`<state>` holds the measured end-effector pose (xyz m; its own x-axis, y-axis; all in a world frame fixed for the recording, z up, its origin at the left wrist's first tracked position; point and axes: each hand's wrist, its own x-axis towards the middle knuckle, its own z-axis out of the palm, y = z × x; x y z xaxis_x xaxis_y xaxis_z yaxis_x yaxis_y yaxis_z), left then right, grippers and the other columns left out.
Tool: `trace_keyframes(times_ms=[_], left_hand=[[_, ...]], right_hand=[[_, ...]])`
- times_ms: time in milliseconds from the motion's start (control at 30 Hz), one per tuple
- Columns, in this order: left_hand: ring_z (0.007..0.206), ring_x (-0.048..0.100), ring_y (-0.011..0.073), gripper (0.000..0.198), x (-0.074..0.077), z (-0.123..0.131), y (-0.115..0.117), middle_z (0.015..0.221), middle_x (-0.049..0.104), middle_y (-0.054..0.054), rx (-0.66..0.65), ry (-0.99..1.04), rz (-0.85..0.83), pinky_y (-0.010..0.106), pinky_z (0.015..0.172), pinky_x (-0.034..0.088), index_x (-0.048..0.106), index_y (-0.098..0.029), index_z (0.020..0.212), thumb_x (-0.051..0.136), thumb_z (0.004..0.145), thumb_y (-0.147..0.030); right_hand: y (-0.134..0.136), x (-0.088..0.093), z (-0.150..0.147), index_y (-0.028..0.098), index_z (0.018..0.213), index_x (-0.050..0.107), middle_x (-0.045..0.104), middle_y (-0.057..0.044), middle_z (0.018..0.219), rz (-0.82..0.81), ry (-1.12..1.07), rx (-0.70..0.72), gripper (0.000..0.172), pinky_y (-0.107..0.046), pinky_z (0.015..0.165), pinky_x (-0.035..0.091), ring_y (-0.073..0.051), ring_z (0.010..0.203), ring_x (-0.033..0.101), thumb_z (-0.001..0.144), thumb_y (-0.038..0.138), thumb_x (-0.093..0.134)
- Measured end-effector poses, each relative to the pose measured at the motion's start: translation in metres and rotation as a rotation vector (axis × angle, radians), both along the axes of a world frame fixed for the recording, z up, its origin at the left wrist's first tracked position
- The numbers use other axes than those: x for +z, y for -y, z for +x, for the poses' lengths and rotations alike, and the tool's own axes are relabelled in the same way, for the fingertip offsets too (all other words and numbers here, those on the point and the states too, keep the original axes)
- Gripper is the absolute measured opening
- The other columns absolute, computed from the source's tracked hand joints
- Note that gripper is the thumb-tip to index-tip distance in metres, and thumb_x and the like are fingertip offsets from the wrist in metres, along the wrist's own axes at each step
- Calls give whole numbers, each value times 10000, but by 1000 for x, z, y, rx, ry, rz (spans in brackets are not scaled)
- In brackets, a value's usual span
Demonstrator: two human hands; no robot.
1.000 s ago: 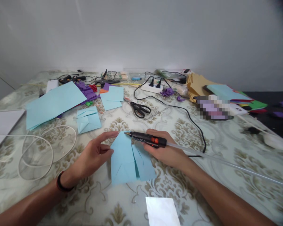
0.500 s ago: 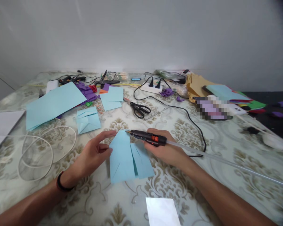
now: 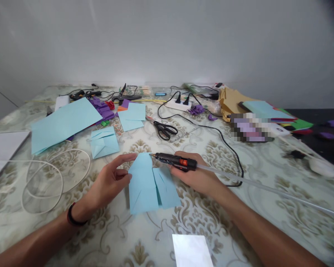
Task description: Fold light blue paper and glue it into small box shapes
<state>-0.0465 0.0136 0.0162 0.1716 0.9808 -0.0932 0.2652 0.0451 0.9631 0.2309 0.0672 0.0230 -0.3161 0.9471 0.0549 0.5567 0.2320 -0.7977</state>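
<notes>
Slightly, folded paper edged left from glue gun

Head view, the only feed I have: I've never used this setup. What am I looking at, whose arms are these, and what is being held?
There is no machine here. The camera sits on a person's head and looks forward and down, so the two bare arms coming in from the bottom are that person's own. The left hand rests its fingers against the left edge of a folded light blue paper lying on the patterned table. The right hand grips a black tool with an orange switch, probably a glue pen. Its tip is at the paper's top edge, and a clear stick trails from its back. Farther off lie black scissors, blue sheets, a white cable loop and a power strip.
</notes>
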Motion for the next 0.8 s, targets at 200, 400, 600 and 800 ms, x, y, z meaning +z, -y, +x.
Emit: trace_keyframes(times_ms=[200, 400, 600, 800], left_hand=[[571, 502, 36, 557, 5, 2, 0, 1427, 645, 124, 14, 10, 5, 195, 524, 380, 620, -209, 1379, 662, 826, -164], [576, 545, 37, 540, 5, 3, -1, 1460, 623, 127, 16, 25, 9, 194, 545, 419, 616, -207, 1368, 659, 832, -164], [557, 518, 29, 532, 4, 2, 0, 1432, 642, 111, 14, 11, 21, 192, 520, 391, 612, -212, 1369, 651, 842, -159], [580, 573, 40, 535, 6, 4, -1, 1465, 626, 141, 28, 38, 18, 200, 545, 429, 617, -180, 1356, 663, 823, -171]], right_hand=[[-1, -2, 1, 235, 654, 528, 506, 44, 583, -22, -3, -20, 200, -271, 521, 371, -147, 556, 470, 781, 293, 671], [-2, -1, 3, 239, 659, 527, 505, 45, 575, -48, -3, -43, 205, -264, 486, 362, -142, 537, 457, 774, 290, 689], [-1, -2, 5, 241, 677, 531, 498, 41, 579, -87, -10, -49, 199, -262, 481, 359, -142, 537, 455, 781, 287, 695], [-1, -2, 4, 237, 675, 541, 498, 45, 576, -78, -15, -21, 193, -270, 500, 371, -145, 541, 456, 775, 293, 697]])
